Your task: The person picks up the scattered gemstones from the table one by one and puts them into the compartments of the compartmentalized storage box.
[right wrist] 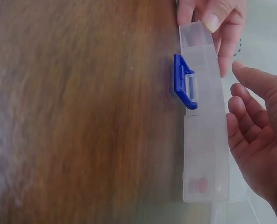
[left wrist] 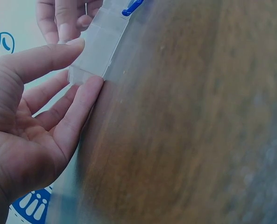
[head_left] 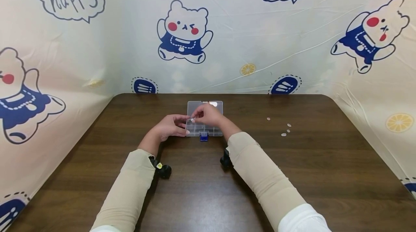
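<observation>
A clear plastic compartment box with a blue latch lies on the table, its lid raised at the back. My left hand grips the box's left end, the thumb at one edge and fingers along the other, as the left wrist view shows. Over the left compartments is my right hand, thumb and fingertips drawn together at a small whitish piece. In the right wrist view my right hand is beside the box, and the piece is hidden there. Something reddish shows through the box's near end.
Several small whitish pieces lie scattered on the brown wooden table, right of the box. A printed cloth with cartoon bears hangs behind and at both sides. Each sleeve cuff has a dark wrist camera.
</observation>
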Action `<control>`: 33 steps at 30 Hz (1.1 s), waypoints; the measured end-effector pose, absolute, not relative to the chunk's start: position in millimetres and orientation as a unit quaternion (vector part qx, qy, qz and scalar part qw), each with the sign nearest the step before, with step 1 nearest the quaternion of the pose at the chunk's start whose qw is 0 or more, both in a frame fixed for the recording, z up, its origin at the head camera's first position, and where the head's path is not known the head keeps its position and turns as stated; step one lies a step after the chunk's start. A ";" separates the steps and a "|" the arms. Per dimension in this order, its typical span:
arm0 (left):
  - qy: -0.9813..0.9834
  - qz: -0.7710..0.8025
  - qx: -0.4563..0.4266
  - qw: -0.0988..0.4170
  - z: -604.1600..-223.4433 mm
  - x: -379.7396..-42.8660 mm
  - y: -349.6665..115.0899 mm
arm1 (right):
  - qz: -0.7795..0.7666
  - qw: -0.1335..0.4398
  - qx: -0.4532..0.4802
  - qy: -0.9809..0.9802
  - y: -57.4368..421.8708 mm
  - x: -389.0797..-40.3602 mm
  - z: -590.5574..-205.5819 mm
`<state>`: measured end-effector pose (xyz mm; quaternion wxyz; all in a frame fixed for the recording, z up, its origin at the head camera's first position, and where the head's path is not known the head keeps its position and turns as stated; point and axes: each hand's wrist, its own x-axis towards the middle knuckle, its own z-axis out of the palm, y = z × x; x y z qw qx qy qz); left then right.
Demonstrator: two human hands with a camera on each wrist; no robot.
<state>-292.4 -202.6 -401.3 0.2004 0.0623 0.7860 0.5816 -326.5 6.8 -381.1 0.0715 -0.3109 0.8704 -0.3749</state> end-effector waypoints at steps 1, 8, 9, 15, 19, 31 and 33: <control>0.786 0.581 0.063 0.200 -401.7 -292.4 -202.8 | -0.376 0.073 -0.305 0.872 5.9 -326.7 -382.1; 0.790 0.578 0.058 0.195 -402.8 -292.3 -203.0 | -0.374 0.069 -0.278 0.882 1.3 -326.9 -385.7; 0.791 0.577 0.058 0.195 -403.0 -292.4 -203.0 | -0.371 0.067 -0.277 0.884 0.7 -326.9 -386.3; 0.791 0.577 0.060 0.194 -402.3 -292.8 -203.2 | -0.362 0.050 -0.279 0.888 -0.7 -326.6 -388.7; 0.792 0.575 0.063 0.195 -401.7 -292.6 -203.5 | -0.370 0.048 -0.279 0.885 0.5 -325.9 -389.3; 0.789 0.578 0.060 0.199 -402.3 -292.2 -203.2 | -0.412 0.028 -0.289 0.863 12.2 -319.5 -383.8; 0.788 0.579 0.060 0.199 -402.2 -292.1 -203.2 | -0.418 0.024 -0.295 0.859 13.9 -318.8 -382.9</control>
